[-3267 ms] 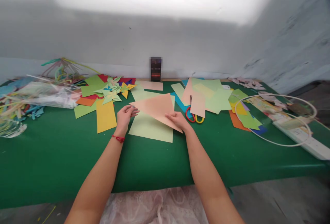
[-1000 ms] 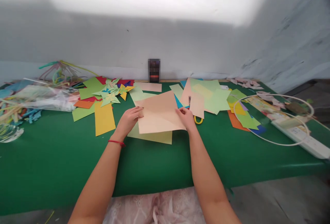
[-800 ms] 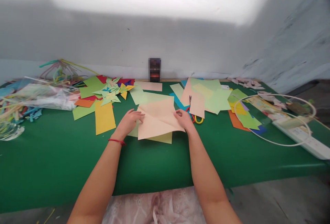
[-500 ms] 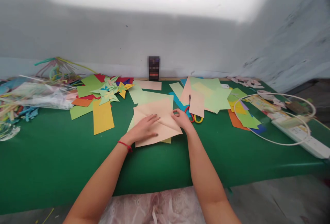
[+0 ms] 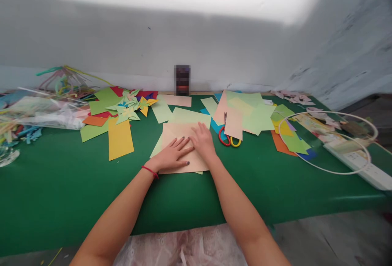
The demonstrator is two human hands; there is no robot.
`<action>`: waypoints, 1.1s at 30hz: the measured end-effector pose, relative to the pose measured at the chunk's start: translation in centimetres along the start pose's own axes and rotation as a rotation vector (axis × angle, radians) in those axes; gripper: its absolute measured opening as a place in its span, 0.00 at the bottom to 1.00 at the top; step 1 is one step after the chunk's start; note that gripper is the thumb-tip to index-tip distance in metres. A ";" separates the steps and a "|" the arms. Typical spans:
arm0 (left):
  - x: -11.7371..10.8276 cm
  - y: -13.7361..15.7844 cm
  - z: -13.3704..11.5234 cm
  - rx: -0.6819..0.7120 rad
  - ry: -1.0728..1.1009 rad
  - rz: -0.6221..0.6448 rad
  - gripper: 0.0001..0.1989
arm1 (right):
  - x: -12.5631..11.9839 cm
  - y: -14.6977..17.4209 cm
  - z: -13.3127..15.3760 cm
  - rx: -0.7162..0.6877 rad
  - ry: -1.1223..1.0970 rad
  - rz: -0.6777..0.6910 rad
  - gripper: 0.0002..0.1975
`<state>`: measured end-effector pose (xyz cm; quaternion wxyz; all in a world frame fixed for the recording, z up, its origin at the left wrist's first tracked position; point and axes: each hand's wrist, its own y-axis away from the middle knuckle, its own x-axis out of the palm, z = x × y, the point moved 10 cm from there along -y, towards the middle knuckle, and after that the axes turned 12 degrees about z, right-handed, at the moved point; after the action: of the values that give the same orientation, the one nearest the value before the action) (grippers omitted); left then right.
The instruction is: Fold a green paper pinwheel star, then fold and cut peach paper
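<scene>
A sheet of pale peach paper [image 5: 171, 132] lies in front of me on top of light green sheets [image 5: 191, 115]. My left hand [image 5: 173, 153] rests on it with fingers spread, a red cord bracelet on the wrist. Beside it, my right hand [image 5: 202, 140] lies on the sheet's right part, fingers extended and slightly blurred. Much of the peach paper is covered by both hands. Just right of them is a pair of scissors [image 5: 225, 135] with red and yellow handles, its blades partly over a peach strip.
Folded paper stars [image 5: 128, 106] and a yellow sheet [image 5: 120, 139] lie on the left, beyond them plastic bags [image 5: 52, 115] and coloured strips. A paper stack [image 5: 257, 112], white hoops [image 5: 281, 129] and a power strip [image 5: 358, 164] are at right. A pixelated phone-like object [image 5: 182, 80] leans against the wall.
My right hand has moved left from the paper's right edge onto its surface, and its fingers have straightened. The peach sheet's raised right side now lies flatter. The left hand stays on the paper.
</scene>
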<state>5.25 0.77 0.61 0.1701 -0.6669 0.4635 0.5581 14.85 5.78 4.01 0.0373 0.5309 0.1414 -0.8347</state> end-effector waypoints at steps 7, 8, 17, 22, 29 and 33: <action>0.1 -0.4 0.3 -0.013 -0.024 -0.057 0.29 | 4.5 -0.6 1.1 0.058 0.046 0.226 0.24; 0.0 -0.5 0.5 -0.044 -0.021 -0.077 0.28 | 4.5 -0.6 1.0 0.059 0.051 0.228 0.24; -1.1 0.4 4.4 -0.473 -0.021 -0.281 0.29 | 4.8 -0.5 0.9 0.066 0.109 0.256 0.27; -2.1 2.3 7.6 -0.653 -0.022 -0.353 0.27 | 4.8 -0.5 0.9 0.059 0.098 0.248 0.26; -4.1 2.4 1.2 -0.180 -0.047 -0.367 0.22 | 4.2 -0.6 0.2 0.047 -0.145 0.206 0.23; -3.4 2.1 -3.9 0.036 -0.037 -0.240 0.22 | 2.3 -0.8 -2.4 0.097 -0.653 0.027 0.25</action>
<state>6.07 -1.77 5.55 0.2564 -0.7041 0.3870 0.5374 15.79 7.42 1.10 0.0663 0.2384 0.0753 -0.9660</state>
